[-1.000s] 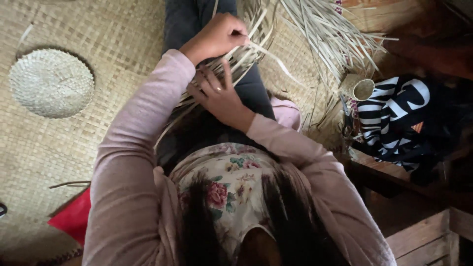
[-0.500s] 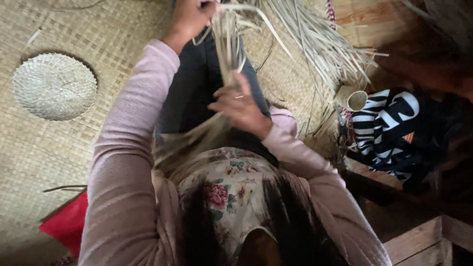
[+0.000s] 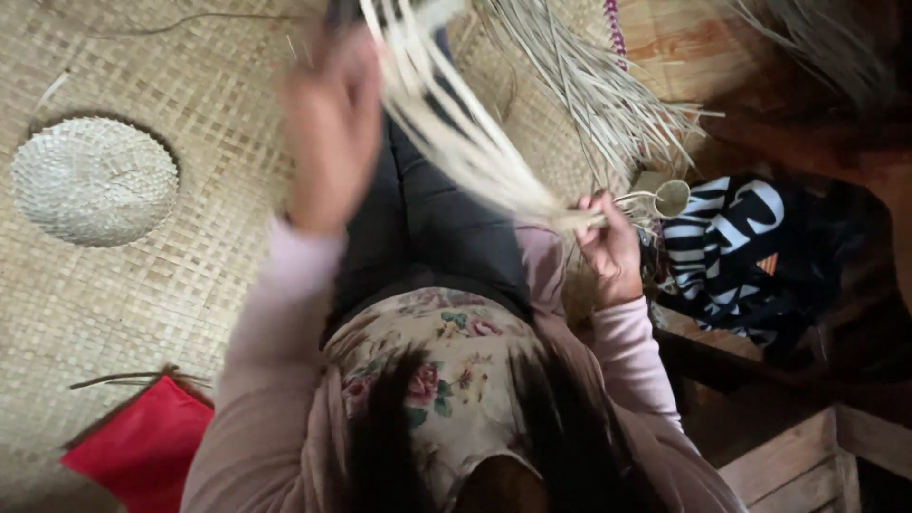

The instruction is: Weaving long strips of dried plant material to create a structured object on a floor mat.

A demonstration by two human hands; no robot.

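A bundle of pale straw strips (image 3: pixel 465 133) slants from the top centre down to the right, over my dark trousers (image 3: pixel 418 228). My right hand (image 3: pixel 610 249) is closed around the bundle's lower end, just right of my lap. My left hand (image 3: pixel 328 123) is raised and blurred at the upper left of the bundle, close to its top end. The blur hides whether its fingers grip the strips. Both arms wear pale pink sleeves.
A woven mat (image 3: pixel 180 285) covers the floor. A round woven disc (image 3: pixel 93 180) lies on it at left, a red cloth (image 3: pixel 142 446) at lower left. Loose strips (image 3: pixel 608 85) fan out at upper right, by a small woven cup (image 3: pixel 671 198), striped fabric (image 3: pixel 731 247) and wooden boards (image 3: pixel 788 456).
My right hand has slid from my lap out to the right, pulling the bundle's lower end with it. My left hand has dropped slightly from the top edge, and the bundle now slants rightward.
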